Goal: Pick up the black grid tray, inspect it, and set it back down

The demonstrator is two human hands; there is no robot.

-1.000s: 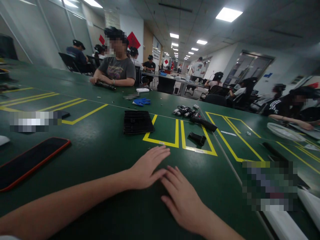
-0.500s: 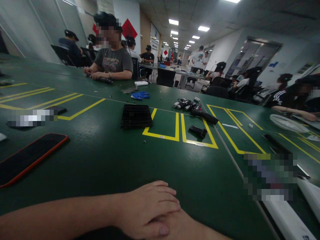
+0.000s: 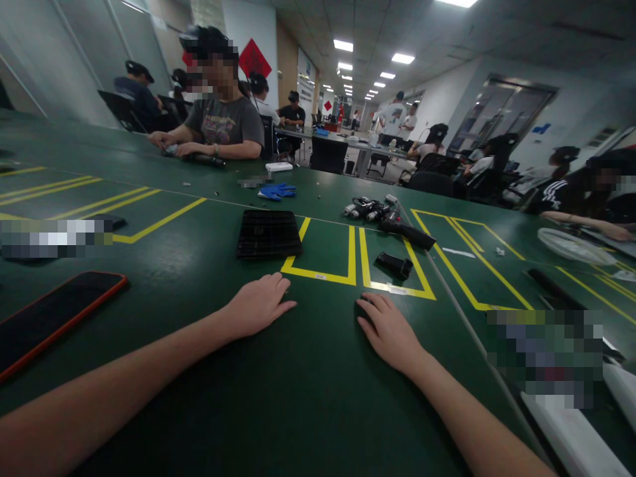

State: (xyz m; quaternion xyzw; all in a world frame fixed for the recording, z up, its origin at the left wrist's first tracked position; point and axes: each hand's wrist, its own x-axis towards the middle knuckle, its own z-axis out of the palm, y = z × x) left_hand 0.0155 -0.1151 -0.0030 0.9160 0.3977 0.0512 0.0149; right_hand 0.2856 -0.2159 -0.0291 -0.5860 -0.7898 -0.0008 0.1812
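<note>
Green tabletop [image 3: 308, 391] bears a black case [image 3: 269, 234] near the left hand [image 3: 256, 306].

The panelled ceiling [image 3: 497, 46] is lit by rectangular lights [image 3: 403, 58]. A red diamond [image 3: 255, 59] is mounted on a white column [image 3: 250, 23]. Black chairs [image 3: 328, 156] are placed by a rear table [image 3: 364, 146]. Glass doors [image 3: 504, 112] are set in the right wall [image 3: 571, 109].
</note>
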